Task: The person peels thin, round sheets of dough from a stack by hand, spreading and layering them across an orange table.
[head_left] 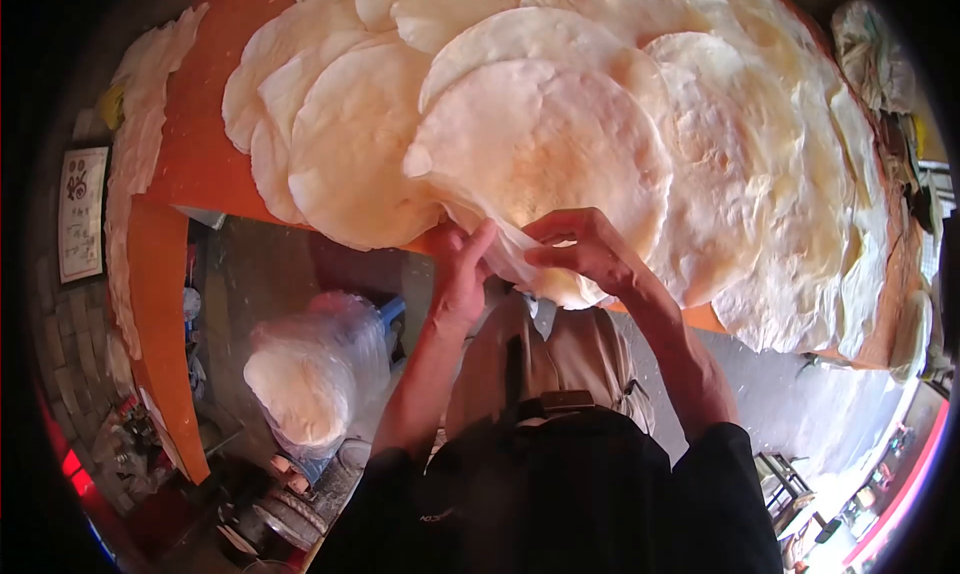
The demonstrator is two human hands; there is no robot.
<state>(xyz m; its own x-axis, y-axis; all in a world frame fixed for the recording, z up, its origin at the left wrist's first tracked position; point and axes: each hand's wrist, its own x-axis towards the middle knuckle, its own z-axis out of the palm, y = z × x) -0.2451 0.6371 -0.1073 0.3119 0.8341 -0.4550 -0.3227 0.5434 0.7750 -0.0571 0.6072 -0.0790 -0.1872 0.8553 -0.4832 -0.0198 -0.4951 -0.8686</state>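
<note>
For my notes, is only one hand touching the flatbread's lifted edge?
No, left hand and right hand both hold the flatbread's lifted edge.

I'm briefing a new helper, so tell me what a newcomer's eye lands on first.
The broad, pale round sheets overlapping across the orange table come first. Next, at its near edge, the left hand and right hand grip a thin flap between them. Lower left, clear plastic wraps another pale round.

The round sheets (545, 124) look dough-like, matt and faintly rough, with a blistered surface; the tabletop (205, 104) appears smooth; the bag (362, 352) is clear, crinkled, glossy plastic; the trousers (590, 354) and shirt (545, 489) are matt cloth
</note>
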